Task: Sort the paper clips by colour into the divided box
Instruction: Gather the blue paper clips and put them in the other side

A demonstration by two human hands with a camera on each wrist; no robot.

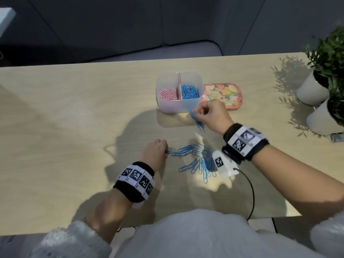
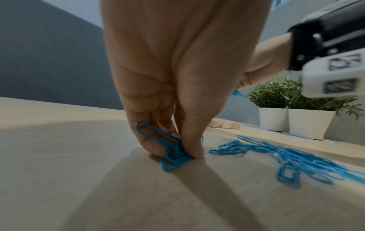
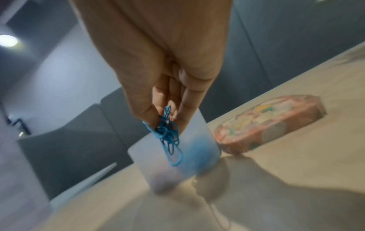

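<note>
Looped blue wire clips [image 1: 197, 159], frosted plastic box [image 1: 179, 92]

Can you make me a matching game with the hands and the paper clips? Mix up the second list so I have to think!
Things:
1. left hand
2. right hand
3. pink clips
4. flowery lid

Places:
A. lying beside the divided box
B. in the box's left compartment
C. pinching blue clips down on the table
D. holding a bunch of blue clips up near the box

Pairs: 1-C, 2-D, 3-B, 4-A

Divided box [image 1: 179, 105] mid-table, lid [image 1: 226, 94] right of it, loose clips [image 1: 199, 159] nearer, plants [image 1: 327, 86] far right.
</note>
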